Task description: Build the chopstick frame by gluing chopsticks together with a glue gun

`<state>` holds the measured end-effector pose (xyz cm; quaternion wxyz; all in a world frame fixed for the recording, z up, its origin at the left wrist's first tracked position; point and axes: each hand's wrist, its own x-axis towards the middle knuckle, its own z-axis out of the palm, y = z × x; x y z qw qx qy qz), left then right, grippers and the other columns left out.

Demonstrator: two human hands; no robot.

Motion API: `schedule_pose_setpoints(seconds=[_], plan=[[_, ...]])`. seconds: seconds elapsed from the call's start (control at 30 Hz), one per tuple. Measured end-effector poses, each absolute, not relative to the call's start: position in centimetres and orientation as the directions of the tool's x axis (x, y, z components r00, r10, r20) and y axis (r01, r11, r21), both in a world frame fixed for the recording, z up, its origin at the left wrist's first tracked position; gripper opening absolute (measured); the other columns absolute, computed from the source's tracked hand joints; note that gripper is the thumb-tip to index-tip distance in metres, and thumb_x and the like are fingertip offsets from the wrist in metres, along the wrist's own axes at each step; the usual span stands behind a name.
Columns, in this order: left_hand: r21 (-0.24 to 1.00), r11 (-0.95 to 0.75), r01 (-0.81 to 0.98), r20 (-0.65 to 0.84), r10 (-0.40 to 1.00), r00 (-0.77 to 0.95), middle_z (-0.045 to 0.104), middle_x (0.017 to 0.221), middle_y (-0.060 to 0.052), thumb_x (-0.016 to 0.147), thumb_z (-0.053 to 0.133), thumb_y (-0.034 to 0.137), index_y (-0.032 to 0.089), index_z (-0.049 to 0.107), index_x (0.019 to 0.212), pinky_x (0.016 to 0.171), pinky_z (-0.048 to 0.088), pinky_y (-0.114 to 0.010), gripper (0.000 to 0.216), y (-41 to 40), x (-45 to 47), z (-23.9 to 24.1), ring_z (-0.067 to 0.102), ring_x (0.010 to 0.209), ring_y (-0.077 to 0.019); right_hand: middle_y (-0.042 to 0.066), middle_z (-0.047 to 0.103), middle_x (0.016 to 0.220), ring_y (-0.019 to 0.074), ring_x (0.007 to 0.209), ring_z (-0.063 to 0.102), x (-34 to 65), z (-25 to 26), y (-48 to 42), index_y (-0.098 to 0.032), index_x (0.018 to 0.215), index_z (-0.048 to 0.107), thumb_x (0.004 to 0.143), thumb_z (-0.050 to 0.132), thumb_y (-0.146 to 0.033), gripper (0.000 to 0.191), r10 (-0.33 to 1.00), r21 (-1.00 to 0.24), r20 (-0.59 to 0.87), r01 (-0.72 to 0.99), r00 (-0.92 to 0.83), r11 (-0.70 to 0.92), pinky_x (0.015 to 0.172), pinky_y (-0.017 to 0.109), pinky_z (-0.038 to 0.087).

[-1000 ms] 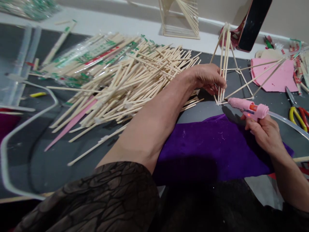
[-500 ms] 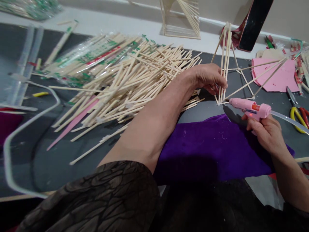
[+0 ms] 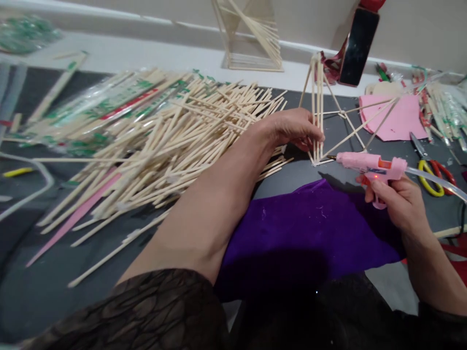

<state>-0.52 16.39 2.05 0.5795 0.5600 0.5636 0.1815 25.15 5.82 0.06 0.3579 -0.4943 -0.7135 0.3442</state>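
Note:
My left hand (image 3: 299, 130) pinches a wooden stick (image 3: 320, 104) near its lower end, part of a frame of glued sticks (image 3: 350, 131) standing on the grey table. Several upright sticks meet near the top of that frame, and others slant off to the right. My right hand (image 3: 399, 199) is wrapped round the handle of a pink hot glue gun (image 3: 365, 163). Its nozzle points left, close to the frame's bottom corner; whether it touches cannot be made out. A clear glue stick (image 3: 438, 182) comes out of the gun's back end.
Loose sticks (image 3: 204, 131) lie in a large pile left of the frame, beside plastic-wrapped chopsticks (image 3: 120, 102). Purple cloth (image 3: 284, 233) covers the near edge. Pliers (image 3: 432, 170), pink paper (image 3: 394, 119), a phone (image 3: 359, 46) and another stick model (image 3: 253, 41) are around the frame.
The view has shifted, so most things sit farther left and lower. The glue gun has turned more level, its nozzle still by the frame's lower corner. My left hand keeps its pinch.

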Motion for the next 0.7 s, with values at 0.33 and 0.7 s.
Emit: schedule_pose_setpoints(seconds=[0.33, 0.7], plan=[[0.875, 0.311, 0.371, -0.435, 0.841, 0.322, 0.067, 0.068, -0.003, 0.065, 0.068, 0.015, 0.017, 0.061, 0.062, 0.067, 0.048, -0.026, 0.008, 16.4, -0.6, 1.9, 0.062, 0.064, -0.0134, 0.002, 0.064, 0.073, 0.0129, 0.055, 0.056, 28.5, 4.3, 13.7, -0.022, 0.084, 0.058, 0.084, 0.059, -0.039, 0.017, 0.925, -0.984, 0.171, 0.012, 0.339, 0.177, 0.05, 0.027, 0.047], [0.86, 0.327, 0.392, -0.456, 0.838, 0.301, 0.065, 0.068, -0.002, 0.064, 0.07, 0.017, 0.019, 0.057, 0.064, 0.064, 0.047, -0.022, 0.013, 16.5, -0.4, 2.1, 0.06, 0.064, -0.0121, -0.001, 0.058, 0.051, 0.0102, 0.04, 0.055, 30.4, 1.1, 20.7, -0.013, 0.081, 0.058, 0.09, 0.049, -0.017, 0.014, 0.943, -0.989, -0.062, 0.11, 0.328, -0.103, 0.037, 0.018, 0.045]])
